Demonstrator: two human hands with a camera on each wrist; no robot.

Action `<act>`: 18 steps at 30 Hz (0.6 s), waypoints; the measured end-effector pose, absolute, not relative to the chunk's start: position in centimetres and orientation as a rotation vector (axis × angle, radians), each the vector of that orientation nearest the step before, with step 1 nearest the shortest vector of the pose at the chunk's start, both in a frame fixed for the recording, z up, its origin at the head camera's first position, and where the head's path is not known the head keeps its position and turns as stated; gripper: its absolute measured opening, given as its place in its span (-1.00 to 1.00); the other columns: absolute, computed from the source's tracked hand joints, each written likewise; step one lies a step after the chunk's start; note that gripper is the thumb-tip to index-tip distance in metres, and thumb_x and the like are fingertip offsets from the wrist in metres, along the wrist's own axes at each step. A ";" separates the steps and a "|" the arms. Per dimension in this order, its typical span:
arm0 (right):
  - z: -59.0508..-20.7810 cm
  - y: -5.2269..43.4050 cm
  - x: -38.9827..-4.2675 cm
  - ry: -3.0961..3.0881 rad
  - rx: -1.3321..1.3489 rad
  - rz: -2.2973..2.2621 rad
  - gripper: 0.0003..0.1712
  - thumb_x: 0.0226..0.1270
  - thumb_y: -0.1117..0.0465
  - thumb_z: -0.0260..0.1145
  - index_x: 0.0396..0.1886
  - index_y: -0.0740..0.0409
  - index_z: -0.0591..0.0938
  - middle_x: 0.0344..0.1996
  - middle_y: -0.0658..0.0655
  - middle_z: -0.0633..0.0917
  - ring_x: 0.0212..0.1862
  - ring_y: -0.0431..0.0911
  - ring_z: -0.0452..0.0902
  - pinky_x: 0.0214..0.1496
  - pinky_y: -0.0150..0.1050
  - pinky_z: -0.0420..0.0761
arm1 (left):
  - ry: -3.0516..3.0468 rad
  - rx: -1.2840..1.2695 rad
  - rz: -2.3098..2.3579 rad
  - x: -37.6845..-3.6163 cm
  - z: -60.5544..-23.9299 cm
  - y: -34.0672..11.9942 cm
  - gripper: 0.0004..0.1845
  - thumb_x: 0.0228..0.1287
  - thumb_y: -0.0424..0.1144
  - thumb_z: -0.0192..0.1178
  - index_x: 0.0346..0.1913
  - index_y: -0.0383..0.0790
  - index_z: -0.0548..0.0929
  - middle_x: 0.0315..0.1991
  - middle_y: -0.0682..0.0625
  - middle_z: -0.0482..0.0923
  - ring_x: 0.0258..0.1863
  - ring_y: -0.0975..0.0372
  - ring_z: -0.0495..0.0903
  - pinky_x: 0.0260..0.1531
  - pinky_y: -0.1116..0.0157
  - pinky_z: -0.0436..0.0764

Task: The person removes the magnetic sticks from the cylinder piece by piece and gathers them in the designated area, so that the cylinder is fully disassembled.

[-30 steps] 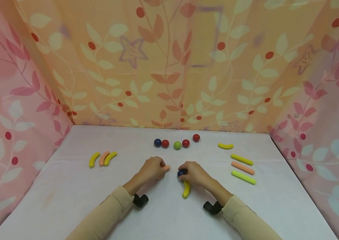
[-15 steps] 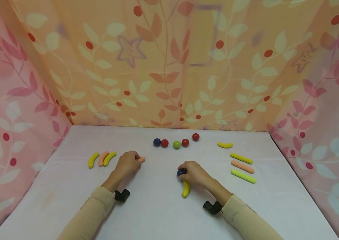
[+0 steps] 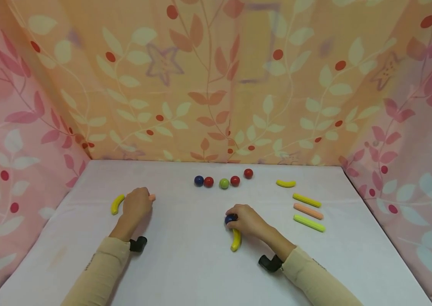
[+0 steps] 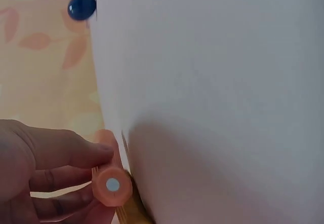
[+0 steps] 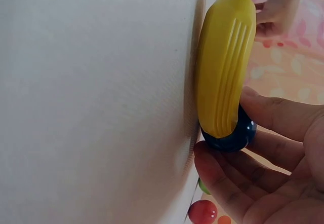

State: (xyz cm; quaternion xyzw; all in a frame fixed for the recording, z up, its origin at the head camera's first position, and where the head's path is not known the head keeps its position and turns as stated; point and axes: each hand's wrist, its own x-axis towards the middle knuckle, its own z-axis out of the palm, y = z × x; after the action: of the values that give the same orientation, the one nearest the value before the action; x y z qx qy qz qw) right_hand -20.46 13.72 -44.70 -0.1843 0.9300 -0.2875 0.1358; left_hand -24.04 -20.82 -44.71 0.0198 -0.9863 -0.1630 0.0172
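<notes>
My left hand point(image 3: 136, 208) pinches a peach stick point(image 4: 112, 185), whose near end has a pale round spot. Close under it in the left wrist view is a yellow stick point(image 4: 133, 211). Left of that hand lies a curved yellow stick point(image 3: 116, 204); the hand hides the other curved sticks there. At the table's middle, my right hand point(image 3: 250, 222) grips a dark blue ball point(image 5: 234, 139) between thumb and fingers. A ridged, curved yellow stick point(image 5: 225, 64) touches that ball and extends toward the near side of the table.
Along the back stand a blue ball point(image 3: 199, 181), a green ball point(image 3: 224, 183) and several red balls point(image 3: 248, 173). At the right lie a curved yellow stick point(image 3: 286, 184) and straight yellow point(image 3: 306, 200), peach point(image 3: 308, 211) and lime point(image 3: 309, 223) sticks. Patterned cloth walls point(image 3: 216, 85) border the white table.
My left hand has moved left from beside the right hand to the curved sticks, carrying the peach stick, and now covers some of them. My right hand stays in place with the blue ball.
</notes>
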 end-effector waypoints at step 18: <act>-44.6 13.8 -20.4 2.694 -0.539 -0.841 -0.63 0.20 0.23 0.43 0.00 0.27 0.68 -0.10 0.16 0.71 -0.05 -0.04 0.56 0.10 -0.06 0.62 | -3.138 0.029 -0.506 -24.3 -44.5 -22.7 -0.63 0.37 -0.17 0.18 -0.21 -0.55 0.63 -0.23 -0.39 0.63 -0.20 -0.20 0.63 -0.22 -0.03 0.63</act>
State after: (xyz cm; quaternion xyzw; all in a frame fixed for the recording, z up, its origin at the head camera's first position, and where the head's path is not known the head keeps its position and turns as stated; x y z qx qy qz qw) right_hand -20.36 13.79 -44.59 -0.1860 0.9291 -0.2902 0.1337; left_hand -24.28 -22.72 -44.49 0.0090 -0.9870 -0.1592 -0.0185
